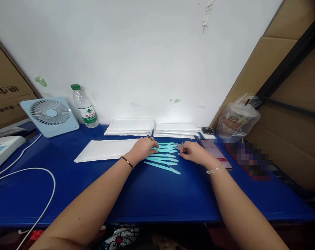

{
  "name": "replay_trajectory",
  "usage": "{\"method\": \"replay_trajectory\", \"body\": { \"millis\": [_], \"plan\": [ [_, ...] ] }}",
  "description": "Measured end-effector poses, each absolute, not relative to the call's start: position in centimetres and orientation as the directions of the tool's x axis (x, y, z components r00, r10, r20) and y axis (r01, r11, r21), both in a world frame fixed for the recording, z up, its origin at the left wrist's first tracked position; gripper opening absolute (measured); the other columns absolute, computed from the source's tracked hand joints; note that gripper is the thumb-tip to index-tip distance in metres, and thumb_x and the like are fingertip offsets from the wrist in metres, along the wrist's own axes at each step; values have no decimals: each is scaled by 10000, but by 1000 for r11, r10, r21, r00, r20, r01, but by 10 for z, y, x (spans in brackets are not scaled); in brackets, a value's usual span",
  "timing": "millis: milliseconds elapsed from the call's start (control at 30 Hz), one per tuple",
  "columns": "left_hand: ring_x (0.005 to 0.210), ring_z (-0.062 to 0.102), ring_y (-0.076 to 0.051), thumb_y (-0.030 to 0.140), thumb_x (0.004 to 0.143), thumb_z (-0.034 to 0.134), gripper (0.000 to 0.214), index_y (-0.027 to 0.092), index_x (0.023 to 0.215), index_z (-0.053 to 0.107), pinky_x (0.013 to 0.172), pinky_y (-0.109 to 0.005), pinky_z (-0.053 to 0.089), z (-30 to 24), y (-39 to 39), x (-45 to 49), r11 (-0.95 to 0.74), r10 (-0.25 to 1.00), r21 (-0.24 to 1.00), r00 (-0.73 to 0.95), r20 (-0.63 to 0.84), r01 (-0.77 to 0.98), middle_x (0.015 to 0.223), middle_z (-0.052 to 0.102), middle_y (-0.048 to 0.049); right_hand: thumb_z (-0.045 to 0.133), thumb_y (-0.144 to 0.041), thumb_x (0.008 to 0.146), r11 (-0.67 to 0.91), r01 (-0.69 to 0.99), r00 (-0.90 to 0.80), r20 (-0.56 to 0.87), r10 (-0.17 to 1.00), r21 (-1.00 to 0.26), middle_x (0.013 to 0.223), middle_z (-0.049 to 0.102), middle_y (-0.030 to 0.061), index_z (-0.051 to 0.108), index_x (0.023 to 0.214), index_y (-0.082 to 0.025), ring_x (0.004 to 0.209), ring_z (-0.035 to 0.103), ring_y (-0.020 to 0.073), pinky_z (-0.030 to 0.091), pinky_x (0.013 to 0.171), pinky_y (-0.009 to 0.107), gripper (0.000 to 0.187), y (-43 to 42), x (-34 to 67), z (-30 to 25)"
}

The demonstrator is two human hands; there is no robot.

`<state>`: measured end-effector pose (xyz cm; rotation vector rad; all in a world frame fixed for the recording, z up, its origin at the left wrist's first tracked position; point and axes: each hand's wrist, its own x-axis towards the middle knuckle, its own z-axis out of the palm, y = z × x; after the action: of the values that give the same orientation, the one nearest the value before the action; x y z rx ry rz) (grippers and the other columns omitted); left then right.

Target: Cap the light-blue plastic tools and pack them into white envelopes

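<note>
Several turquoise eyebrow razors [164, 168] lie fanned out on the blue table, blade ends pointing right. My left hand [144, 148] is over their handle ends at the upper part of the fan, thumb and fingers closed on a razor handle [165, 147]. My right hand [192, 151] is at the blade ends, its fingers curled in a pinch around small translucent plastic pieces [178, 147] that look like blade covers. The fingers partly hide these pieces. A white padded envelope [101, 151] lies flat just left of my left hand, partly covered by it.
Two stacks of white padded envelopes [130, 127] stand against the wall. A phone [217, 152] lies beside my right wrist. At the left are a light-blue fan [51, 116], a water bottle [86, 109] and a white cable [53, 180]. A bagged cup [237, 118] stands at right.
</note>
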<state>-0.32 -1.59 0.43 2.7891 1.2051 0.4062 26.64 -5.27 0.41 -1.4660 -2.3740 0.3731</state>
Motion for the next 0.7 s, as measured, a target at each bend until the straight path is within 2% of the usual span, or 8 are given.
{"method": "replay_trajectory", "body": {
  "millis": [100,267,467,700],
  "plan": [
    [840,599,-191,301,837,563,145,217,873,675,710,-275,374,4,-15,1,-708,698,54,687,202,704,873,675,-29,564,-171,731,420,830,-395,145,907,-367,720,624,22,622,682,-183,638,555,145,394,604,242,77,-54,264,6],
    [791,603,-180,274,891,459,237,185,784,651,692,-279,362,9,-16,-2,-709,686,3,690,232,705,800,678,-38,523,-232,790,359,765,-323,164,932,-536,715,658,22,650,800,-181,620,567,144,404,576,241,136,-56,264,13],
    [802,609,-163,249,879,442,240,188,783,653,704,-258,386,9,-13,-8,-699,711,141,659,243,701,852,694,-29,519,-286,822,316,603,-279,178,944,-733,747,680,35,657,904,-179,698,629,170,478,665,288,193,-57,261,16],
    [764,603,-151,315,861,462,225,197,819,649,652,-231,401,10,-14,-10,-617,772,421,615,159,665,888,691,-8,596,-373,798,253,443,-253,151,956,-860,775,691,63,668,928,-154,738,659,186,520,722,327,265,-55,260,14]
  ]
}}
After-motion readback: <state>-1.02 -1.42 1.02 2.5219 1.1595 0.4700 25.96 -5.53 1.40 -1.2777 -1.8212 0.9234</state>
